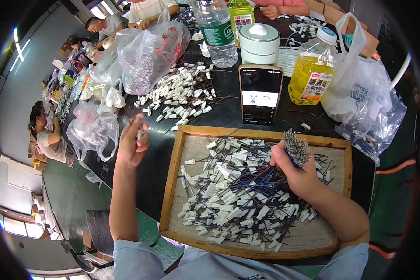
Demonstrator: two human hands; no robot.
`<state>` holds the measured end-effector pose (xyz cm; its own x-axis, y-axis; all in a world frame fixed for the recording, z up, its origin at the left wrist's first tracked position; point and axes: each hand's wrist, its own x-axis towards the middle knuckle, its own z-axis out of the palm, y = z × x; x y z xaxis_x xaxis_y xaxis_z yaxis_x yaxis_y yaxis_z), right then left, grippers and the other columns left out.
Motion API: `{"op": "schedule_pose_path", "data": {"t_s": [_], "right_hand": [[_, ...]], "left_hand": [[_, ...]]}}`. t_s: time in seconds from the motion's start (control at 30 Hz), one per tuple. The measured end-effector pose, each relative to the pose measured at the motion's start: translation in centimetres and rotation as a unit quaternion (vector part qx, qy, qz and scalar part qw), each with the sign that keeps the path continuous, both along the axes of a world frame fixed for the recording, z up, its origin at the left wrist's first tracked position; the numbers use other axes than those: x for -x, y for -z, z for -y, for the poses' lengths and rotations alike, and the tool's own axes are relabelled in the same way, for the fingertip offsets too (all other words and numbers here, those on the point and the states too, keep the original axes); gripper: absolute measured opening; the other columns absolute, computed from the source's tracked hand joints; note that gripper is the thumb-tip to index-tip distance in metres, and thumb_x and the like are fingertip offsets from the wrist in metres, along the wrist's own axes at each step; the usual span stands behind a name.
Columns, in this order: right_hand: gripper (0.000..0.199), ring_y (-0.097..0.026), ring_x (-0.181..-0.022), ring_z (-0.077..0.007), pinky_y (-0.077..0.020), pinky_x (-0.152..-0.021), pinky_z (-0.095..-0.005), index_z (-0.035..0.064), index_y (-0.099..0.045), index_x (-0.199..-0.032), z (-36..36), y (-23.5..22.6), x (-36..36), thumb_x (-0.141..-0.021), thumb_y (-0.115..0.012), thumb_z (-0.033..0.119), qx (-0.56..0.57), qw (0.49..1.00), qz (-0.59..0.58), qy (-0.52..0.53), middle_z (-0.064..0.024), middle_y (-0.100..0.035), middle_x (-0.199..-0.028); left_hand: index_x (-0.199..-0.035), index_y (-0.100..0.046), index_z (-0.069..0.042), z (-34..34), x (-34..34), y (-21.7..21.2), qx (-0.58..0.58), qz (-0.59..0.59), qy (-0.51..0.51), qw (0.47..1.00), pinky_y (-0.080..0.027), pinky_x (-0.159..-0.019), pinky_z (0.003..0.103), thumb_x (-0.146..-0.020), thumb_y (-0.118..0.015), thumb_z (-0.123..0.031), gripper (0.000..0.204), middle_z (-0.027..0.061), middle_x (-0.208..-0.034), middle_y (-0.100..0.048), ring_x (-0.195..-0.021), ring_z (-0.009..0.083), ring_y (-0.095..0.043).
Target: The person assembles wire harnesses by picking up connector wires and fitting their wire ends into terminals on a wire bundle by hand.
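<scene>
My right hand (299, 173) is closed round a thick bundle of thin dark wires (296, 148), their silvery tips pointing up, over the right part of a wooden-framed tray (171, 186). In the tray lies a loose heap of white plastic connectors (219, 200) with short dark wires. Left of the tray, above the black table, my left hand (135, 142) is raised with its fingers curled. A small white piece shows between those fingers; it looks like one of the connectors, though the fingers partly cover it.
Beyond the tray stand a phone (260, 95), a pale green lidded container (260, 44), a water bottle (217, 35) and a yellow drink bottle (312, 70). A second connector pile (186, 91) and plastic bags (149, 51) lie left; another bag (359, 93) sits right. Several people work farther off.
</scene>
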<state>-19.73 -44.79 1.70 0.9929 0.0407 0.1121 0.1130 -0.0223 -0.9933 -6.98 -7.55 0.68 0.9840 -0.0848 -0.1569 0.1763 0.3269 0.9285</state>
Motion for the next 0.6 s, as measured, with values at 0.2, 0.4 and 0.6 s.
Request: {"op": "schedule_pose_path", "data": {"t_s": [0.2, 0.4, 0.6], "right_hand": [[0.023, -0.054, -0.066, -0.0078, -0.0423, -0.062, -0.0239, 0.0010, -0.059, -0.079, 0.1, -0.5, 0.2, -0.091, -0.057, 0.021, 0.007, 0.999, -0.035, -0.024, -0.0015, -0.060, -0.070], [0.024, -0.054, -0.066, -0.0077, -0.0423, -0.062, -0.0237, 0.0011, -0.058, -0.079, -0.1, -0.7, 0.2, -0.091, -0.057, 0.022, -0.010, 0.999, -0.029, -0.015, -0.0014, -0.059, -0.070], [0.024, -0.053, -0.066, -0.0074, -0.0420, -0.062, -0.0231, 0.0017, -0.058, -0.078, 0.0, -0.5, 0.2, -0.091, -0.057, 0.022, -0.009, 0.999, -0.024, -0.021, -0.0008, -0.059, -0.069]], "left_hand": [[-0.110, -0.058, -0.008, 2.5, -1.6, 0.3, -0.486, 0.198, 0.109, 0.844, -0.036, -0.045, 0.024, -0.087, -0.056, -0.013, 0.024, 0.0053, -0.067, -0.059, -0.046, 0.0127, -0.050], [-0.115, -0.057, -0.012, 4.6, -1.3, 0.7, -0.664, 0.407, 0.155, 0.608, -0.048, -0.058, 0.038, -0.081, -0.060, -0.012, 0.034, 0.0134, -0.074, -0.062, -0.061, 0.0299, -0.059], [-0.108, -0.059, -0.014, 4.6, -1.4, 0.2, -0.696, 0.414, 0.153, 0.566, -0.049, -0.060, 0.039, -0.081, -0.061, -0.016, 0.026, 0.0100, -0.083, -0.064, -0.070, 0.0299, -0.062]]}}
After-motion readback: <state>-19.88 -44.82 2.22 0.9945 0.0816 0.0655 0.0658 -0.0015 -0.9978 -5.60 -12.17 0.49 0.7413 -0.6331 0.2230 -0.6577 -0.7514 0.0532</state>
